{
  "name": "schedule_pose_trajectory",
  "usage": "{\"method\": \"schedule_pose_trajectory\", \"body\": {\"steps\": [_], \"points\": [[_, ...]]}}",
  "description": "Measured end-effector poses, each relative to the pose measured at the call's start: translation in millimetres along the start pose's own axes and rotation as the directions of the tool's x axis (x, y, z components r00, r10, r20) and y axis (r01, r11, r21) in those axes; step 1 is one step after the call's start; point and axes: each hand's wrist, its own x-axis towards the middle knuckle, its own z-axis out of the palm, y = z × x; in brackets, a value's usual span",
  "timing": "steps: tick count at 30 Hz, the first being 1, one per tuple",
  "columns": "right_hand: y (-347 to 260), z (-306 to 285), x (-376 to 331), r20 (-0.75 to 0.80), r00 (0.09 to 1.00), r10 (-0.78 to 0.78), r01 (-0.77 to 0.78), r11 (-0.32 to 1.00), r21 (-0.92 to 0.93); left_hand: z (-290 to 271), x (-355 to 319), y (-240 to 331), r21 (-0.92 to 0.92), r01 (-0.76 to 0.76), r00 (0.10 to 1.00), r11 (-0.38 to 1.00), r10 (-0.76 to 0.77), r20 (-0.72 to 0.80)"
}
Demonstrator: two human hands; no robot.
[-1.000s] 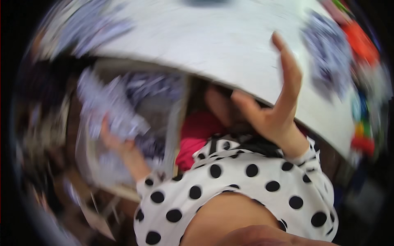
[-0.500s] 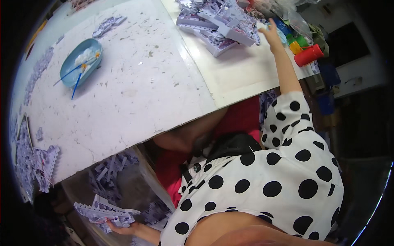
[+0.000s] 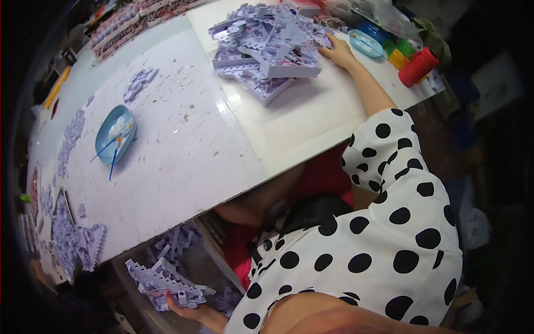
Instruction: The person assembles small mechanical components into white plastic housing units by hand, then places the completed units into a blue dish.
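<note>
My left hand, low at the left below the table edge, is closed on a pale lilac plastic assembly. The assembly has stepped, toothed edges and a thin red wire, and is held tilted over an open bin. At the far side of the table, my right hand reaches to the right side of a heap of similar lilac plastic assemblies. Thumb and fingers there are apart, with the fingertips at the heap's edge; whether they touch a part is hard to make out.
A blue dish with white material and blue sticks rests on the white table. Small lilac parts are piled at the left edge. A second blue dish and a red cylinder stand at the far right.
My right hand has come left and down to the heap's side. My left hand still holds the assembly. The whole view has shifted, showing more of the table's far side.
</note>
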Motion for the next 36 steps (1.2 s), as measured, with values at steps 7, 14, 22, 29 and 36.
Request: {"method": "schedule_pose_trajectory", "body": {"steps": [7, 14, 22, 29, 36], "points": [[19, -29, -30, -0.033, 0.999, 0.023, -0.021, 0.999, 0.05, 37, -9, -5, 0.03, 0.051, 0.991, 0.998, -0.055, 0.124], [-24, -61, -51, -0.19, 0.982, 0.014, 0.037, 0.966, 0.258, 62, -20, -23, 0.025, 0.075, 0.952, 0.997, -0.079, 0.295], [-154, -97, -92, -0.098, 0.933, -0.347, 0.358, 0.855, 0.375, 73, -33, -27, 0.041, 0.064, 0.933, 0.997, -0.074, 0.352], [-174, -75, -106, 0.024, 0.903, -0.429, 0.381, 0.824, 0.42, 78, -40, -25, -0.011, 0.083, 0.935, 0.997, -0.074, 0.346], [-172, -70, -101, 0.081, 0.823, -0.562, 0.499, 0.784, 0.37, 73, -33, -26, -0.053, 0.089, 0.954, 0.995, -0.07, 0.29]]}}
